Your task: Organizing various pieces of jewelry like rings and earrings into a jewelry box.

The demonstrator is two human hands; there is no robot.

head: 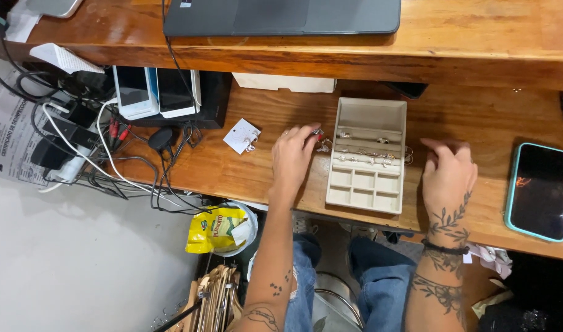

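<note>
**Hands flanking a jewellery tray**

Left hand (292, 158) just left of beige jewellery tray (367, 157), fingertips pinching small silver jewellery piece (320, 142) at tray's edge. Right hand (448, 175) just right, fingers loosely curled, flat on wooden desk (232, 166). Turquoise-cased phone (539, 190) farther right.

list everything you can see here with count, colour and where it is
jewellery box: one, cream, open on the wooden desk between the hands
rings: several, silvery, in the box's middle rows
earring card: one, white, left of the left hand
phone: one, black screen, teal case, desk's right end
laptop: one, dark grey, upper shelf
small devices: two, white with dark screens, under the shelf at left
cables: many, black and white, left edge
bag: one, yellow, below the desk
left hand: fingertips holding small silvery jewellery beside the box
right hand: resting on the desk, right of the box
</note>
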